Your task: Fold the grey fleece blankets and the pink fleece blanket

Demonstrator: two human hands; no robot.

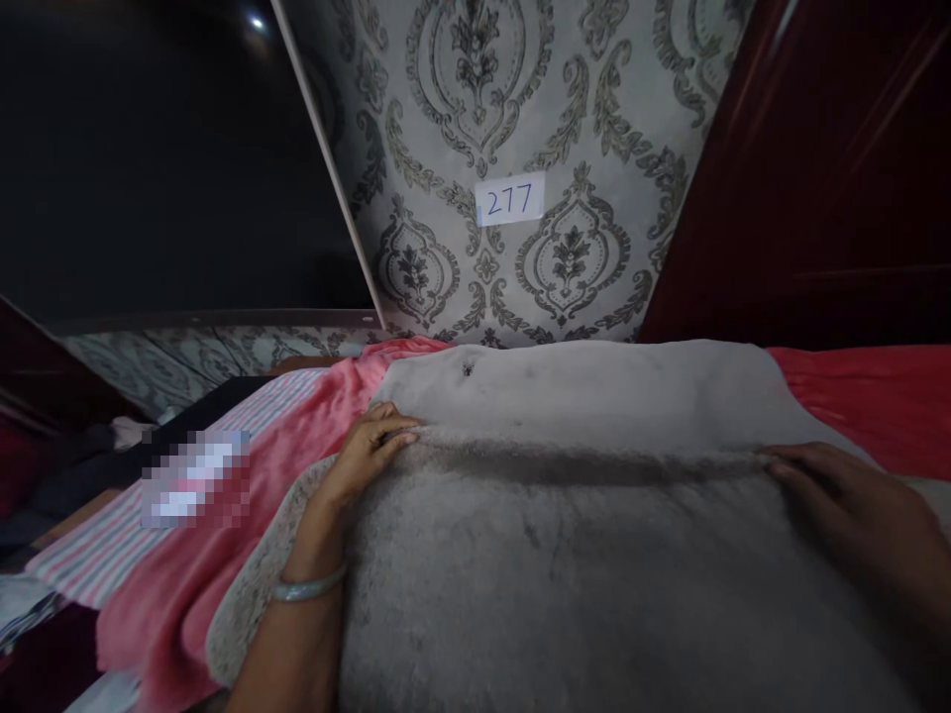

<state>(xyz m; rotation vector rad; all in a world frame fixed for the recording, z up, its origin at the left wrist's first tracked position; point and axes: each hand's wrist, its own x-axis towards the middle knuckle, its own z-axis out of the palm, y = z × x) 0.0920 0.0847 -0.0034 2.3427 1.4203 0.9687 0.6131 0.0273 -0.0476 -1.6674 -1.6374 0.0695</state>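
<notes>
A large grey plush mat (580, 584) lies spread in front of me, with a raised fold or edge running across its middle. My left hand (368, 451) pinches the left end of that raised edge between thumb and fingers. At the edge's right end, my right hand (847, 495) is closed on it, fingers partly in shadow. Beyond the edge, a smoother grey stretch of fabric reaches toward the wall and bears a small dark spot. Speckled grey fabric shows beside my left forearm, which wears a pale bangle (308, 586).
Under the mat are a pink-red cloth (200, 584) and a striped cloth (96, 555) on the left, with red fabric (854, 391) on the right. A large dark screen (170, 168), patterned wallpaper with a "277" paper label (510, 199), and a dark red panel (824, 198) stand behind.
</notes>
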